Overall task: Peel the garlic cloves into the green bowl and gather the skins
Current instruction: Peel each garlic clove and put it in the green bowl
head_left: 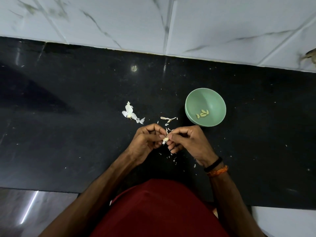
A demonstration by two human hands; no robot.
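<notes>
While the black counter (68,117) stretches wide on every side of the green bowl (193,106), the work itself sits in a small spot just in front of the bowl and a little to its left, where the two hands meet above the stone. The bowl stands upright and holds a few peeled cloves (202,114) lying together on its floor, so the task looks partly done. Farther left of the bowl lies the largest heap of skins (130,113), well apart from it; a curled strip of skin (168,118) lies just beside the bowl's left wall, and small flakes (172,159) are scattered on the counter in front of the bowl, under and around the hands. The left hand (147,142) has its fingers curled in, thumb and fingertips pinching one side of the garlic clove (165,139); the right hand (186,141) is curled likewise and pinches the clove's other side, with a wisp of skin standing up between them. To do this step well, I judge the left hand should keep the clove steady while the right catches the loose edge and draws it off in one strip rather than crumbs, working close above the counter so the skin drops near the others. The bare clove then has only a short way to the bowl.
</notes>
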